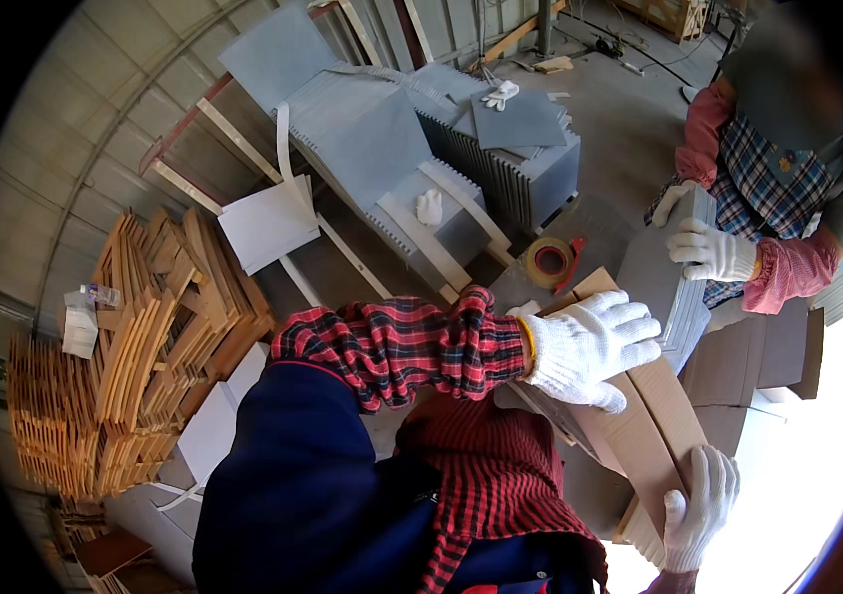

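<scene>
Brown cardboard, the long carton [644, 436] lies partly hidden beneath my left hand [595, 346], spread palm-down. My open right hand [701, 505] touches the carton's near corner, its forearm [679, 581] mostly cut off.

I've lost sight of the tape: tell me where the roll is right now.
In the head view, the tape roll lies right of centre, just beyond the left hand, near the far end of the cardboard box.

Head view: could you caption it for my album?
Gloved left hand and gloved right hand on a brown cardboard box, as a co-worker nearby handles a stack of grey sheets.
</scene>
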{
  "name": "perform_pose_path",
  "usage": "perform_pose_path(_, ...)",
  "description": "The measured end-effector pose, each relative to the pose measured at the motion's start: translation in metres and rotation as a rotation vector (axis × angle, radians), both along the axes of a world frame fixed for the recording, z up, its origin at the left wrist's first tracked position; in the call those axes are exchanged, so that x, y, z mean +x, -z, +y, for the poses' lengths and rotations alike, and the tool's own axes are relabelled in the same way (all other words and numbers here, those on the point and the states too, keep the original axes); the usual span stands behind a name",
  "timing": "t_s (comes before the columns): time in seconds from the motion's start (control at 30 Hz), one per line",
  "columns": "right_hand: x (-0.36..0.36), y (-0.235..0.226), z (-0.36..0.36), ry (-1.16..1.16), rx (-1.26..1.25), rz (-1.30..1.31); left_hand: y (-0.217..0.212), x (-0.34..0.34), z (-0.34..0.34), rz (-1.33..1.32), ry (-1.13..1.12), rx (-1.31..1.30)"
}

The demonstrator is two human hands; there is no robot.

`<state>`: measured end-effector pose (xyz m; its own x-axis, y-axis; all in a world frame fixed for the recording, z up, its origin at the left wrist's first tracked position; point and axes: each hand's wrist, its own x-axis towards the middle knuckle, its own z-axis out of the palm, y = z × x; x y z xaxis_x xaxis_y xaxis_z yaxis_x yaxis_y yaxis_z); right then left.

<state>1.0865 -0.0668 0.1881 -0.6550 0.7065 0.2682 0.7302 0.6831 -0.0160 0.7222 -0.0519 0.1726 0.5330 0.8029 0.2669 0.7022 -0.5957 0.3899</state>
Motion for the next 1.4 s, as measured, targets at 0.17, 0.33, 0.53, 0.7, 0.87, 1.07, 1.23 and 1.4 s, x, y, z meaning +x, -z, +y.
perform_pose_path(0.17, -0.030, -0.027, -0.021, 0.025, -0.153, 0.055, -0.025, -0.011, 0.004, 0.149, 0.109, -0.231)
perform_pose_path(0.33, -0.023, 0.016, -0.034, 0.261, -0.357, 0.225, 0.003, -0.008, 0.003, 0.280, 0.087, -0.039)
perform_pose_path(0.53, -0.032, 0.019, -0.020, 0.283, -0.198, 0.324, 0.016, -0.003, 0.004, 0.185, -0.020, 0.142)
perform_pose_path(0.7, 0.006, 0.001, -0.029, 0.373, -0.526, 0.964, 0.011, -0.013, -0.009, 0.056, -0.065, 0.221)
perform_pose_path(0.87, 0.023, -0.002, -0.032, 0.439, -0.274, 1.165, -0.007, -0.038, -0.028, -0.426, -0.202, 0.165)
perform_pose_path(1.07, 0.051, -0.033, -0.017, 0.788, -0.323, 0.516, 0.001, -0.016, -0.051, -0.512, -0.190, 0.385)
perform_pose_path(1.23, 0.010, -0.034, -0.003, 0.609, -0.273, 0.463, 0.061, 0.001, -0.061, -0.848, -0.405, 0.168)
perform_pose_path(1.4, 0.009, 0.019, 0.015, 0.330, -0.326, 0.384, 0.127, -0.020, -0.061, -0.842, -0.291, -0.104)
